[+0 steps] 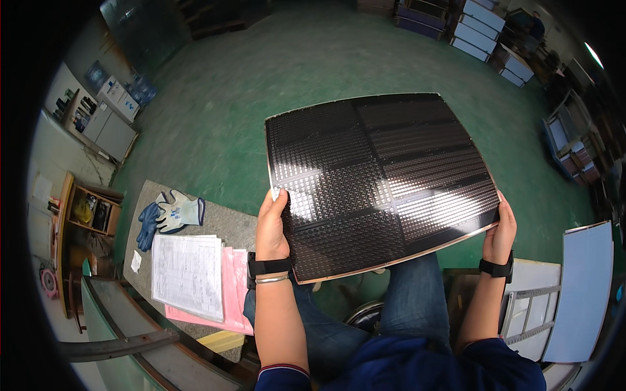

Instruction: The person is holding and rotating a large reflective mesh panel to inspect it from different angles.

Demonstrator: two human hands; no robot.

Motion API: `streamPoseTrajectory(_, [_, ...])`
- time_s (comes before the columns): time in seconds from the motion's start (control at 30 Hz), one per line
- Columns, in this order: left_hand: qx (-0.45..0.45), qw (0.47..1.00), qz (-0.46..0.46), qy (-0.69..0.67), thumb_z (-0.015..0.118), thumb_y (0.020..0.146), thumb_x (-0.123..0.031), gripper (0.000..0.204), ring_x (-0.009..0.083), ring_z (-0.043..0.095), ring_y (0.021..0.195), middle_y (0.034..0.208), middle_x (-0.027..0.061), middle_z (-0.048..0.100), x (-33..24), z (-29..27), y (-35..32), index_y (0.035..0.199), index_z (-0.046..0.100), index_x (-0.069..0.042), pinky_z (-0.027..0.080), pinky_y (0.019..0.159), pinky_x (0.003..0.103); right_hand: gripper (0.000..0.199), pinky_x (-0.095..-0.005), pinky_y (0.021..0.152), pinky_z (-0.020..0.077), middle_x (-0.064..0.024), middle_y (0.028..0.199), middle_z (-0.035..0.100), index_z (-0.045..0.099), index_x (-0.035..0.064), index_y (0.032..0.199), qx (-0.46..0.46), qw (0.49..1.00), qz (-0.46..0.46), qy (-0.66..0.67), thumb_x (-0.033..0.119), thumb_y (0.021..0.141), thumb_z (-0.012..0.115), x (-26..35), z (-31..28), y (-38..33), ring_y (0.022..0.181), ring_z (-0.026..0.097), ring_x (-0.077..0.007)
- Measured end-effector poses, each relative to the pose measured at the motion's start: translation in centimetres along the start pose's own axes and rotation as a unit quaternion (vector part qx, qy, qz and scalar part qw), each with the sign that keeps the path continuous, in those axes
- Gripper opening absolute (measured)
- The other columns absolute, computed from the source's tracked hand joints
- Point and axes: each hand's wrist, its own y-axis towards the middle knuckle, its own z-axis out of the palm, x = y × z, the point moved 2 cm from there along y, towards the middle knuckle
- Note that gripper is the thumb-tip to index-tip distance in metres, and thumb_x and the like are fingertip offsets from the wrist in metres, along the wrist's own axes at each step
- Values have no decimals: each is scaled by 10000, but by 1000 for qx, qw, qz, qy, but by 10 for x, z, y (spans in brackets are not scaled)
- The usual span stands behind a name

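Observation:
A large dark glossy panel with a pattern of small raised marks, split into several rectangular fields, is held up in front of me above my lap. Its thin edge is pale and coppery. My left hand grips the left edge, thumb on the face and the other fingers hidden behind. On the lower right edge, my right hand is closed round the rim, its fingers partly behind the panel. The panel tilts, its right side reaching farther out. Bright reflections lie across its middle and lower right.
To my left a grey table bears work gloves, printed sheets and pink paper. A pale blue board and a metal frame stand at my right. Stacked boxes and a water dispenser are farther off.

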Motion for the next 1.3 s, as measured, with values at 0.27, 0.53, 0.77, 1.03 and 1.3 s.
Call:
streamPoseTrajectory(0.27, [-13, 1000, 14, 5, 489, 937, -203, 306, 148, 562, 985, 1109, 65, 600, -3, -4, 3, 1160, 545, 0, 429, 863, 269, 325, -269, 911, 435, -154, 1149, 580, 515, -100, 1168, 16, 999, -37, -5, 116, 954, 402, 11, 8, -1, 1036, 564, -178])
streamPoseTrajectory(0.53, [-22, 999, 12, -23, 495, 937, -212, 255, 123, 574, 911, 1032, 51, 623, -2, -7, 6, 1069, 594, -17, 440, 809, 256, 330, -267, 902, 438, -154, 1142, 583, 497, -101, 1187, -3, 999, -44, 9, 111, 954, 399, 20, 8, -3, 1034, 566, -178])
streamPoseTrajectory(0.77, [-34, 999, 19, -10, 482, 941, -210, 266, 124, 567, 931, 1055, 52, 614, 0, -4, 4, 1081, 587, -9, 434, 823, 260, 337, -256, 887, 427, -140, 1137, 587, 507, -91, 1179, -15, 998, -54, -7, 136, 957, 397, 22, 12, -5, 1023, 565, -162])
streamPoseTrajectory(1.03, [-30, 999, 19, -21, 494, 936, -194, 230, 118, 571, 898, 1024, 42, 617, -1, -1, 2, 1052, 586, -17, 440, 801, 251, 330, -259, 880, 439, -143, 1138, 586, 497, -92, 1182, 2, 999, -49, 11, 128, 958, 394, 25, 16, -5, 1024, 566, -162])
streamPoseTrajectory(1.3, [-12, 998, 40, -57, 481, 945, -193, 224, 111, 569, 907, 1010, 34, 623, 1, -5, 5, 1055, 583, -27, 439, 816, 250, 332, -271, 891, 463, -135, 1163, 572, 474, -68, 1212, 41, 999, -28, 9, 133, 962, 391, 20, 5, 6, 1037, 565, -165])
